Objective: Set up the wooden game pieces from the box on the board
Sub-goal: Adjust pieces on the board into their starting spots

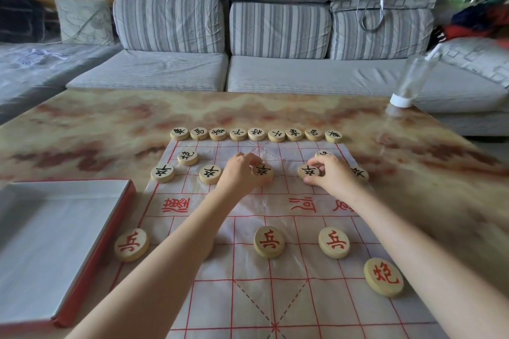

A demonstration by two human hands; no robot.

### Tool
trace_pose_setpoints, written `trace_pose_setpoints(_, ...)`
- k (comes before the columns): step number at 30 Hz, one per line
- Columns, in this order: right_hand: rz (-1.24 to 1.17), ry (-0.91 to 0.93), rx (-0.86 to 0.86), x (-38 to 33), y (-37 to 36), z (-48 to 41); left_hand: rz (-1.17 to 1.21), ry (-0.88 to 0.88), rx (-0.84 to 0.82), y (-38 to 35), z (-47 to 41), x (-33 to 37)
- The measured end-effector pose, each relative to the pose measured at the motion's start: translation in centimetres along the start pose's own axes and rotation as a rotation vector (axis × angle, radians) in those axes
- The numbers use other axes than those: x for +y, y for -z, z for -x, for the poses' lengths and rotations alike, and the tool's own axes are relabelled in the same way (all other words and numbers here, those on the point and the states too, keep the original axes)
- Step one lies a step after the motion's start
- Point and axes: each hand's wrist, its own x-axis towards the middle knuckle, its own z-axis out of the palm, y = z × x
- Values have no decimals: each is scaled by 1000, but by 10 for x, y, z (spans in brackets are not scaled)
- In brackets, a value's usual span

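A person's left hand (239,170) is pinching a black-marked disc (263,172), its fingers curling over the far edge. Just to the right, the right hand (333,173) is gripping a second black-marked disc (309,172) between thumb and fingertips. Both discs are lying flat on the board (303,297), a thin, crinkled, glossy sheet with a red grid.

All the pieces are round, pale, smooth wooden discs. Two matching discs (210,174) are lying left of the left hand, and a far row of nine (256,134) is sitting beyond both hands. Red-marked discs (269,241) are lying nearer the person, under the forearms.

A shallow red-walled box (55,242) with a white inside is sitting far left, on the polished marble-patterned table (82,124).
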Motion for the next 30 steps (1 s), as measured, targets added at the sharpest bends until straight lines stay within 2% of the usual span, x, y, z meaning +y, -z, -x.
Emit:
trace_pose_setpoints(19,8,47,-9,-1,3,7,-19,7,51,0,5,3)
trace_pose_setpoints(23,8,121,80,3,22,12,-47,-21,125,0,6,7)
trace_pose_setpoints(25,-51,68,108,16,39,13,-45,-68,137,-2,5,14)
trace_pose_setpoints(30,-53,-218,130,57,63,16,-5,-179,71,-19,-5,47)
